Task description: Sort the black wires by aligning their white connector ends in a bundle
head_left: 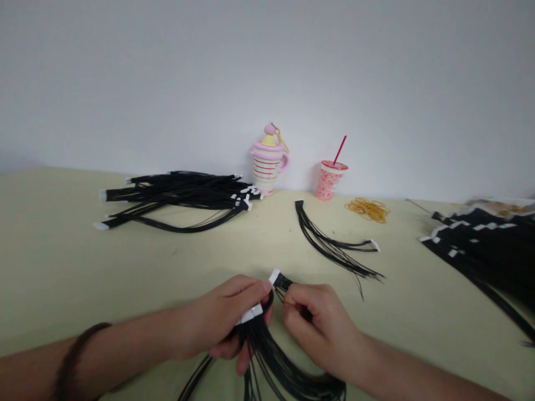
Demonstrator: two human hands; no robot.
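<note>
A black wire harness (278,356) with white connectors hangs in front of me, its wires curving down past the lower edge of the view. My left hand (238,312) is closed round it near two of the white connectors, the thumb lying close to the upper one. Just right of that upper connector, my right hand (315,323) has its fingers curled tight against the short black wires leaving it. The right fingertips hide exactly which strands are pinched. Some of the wires also run below my left hand, partly covered by it.
Bundled black harnesses (179,192) lie at the back left, and more harnesses (493,250) at the right. One separate harness (330,245) lies mid-table. Behind are a pink striped jug (266,167), a pink cup with a straw (329,182) and yellow rubber bands (368,210).
</note>
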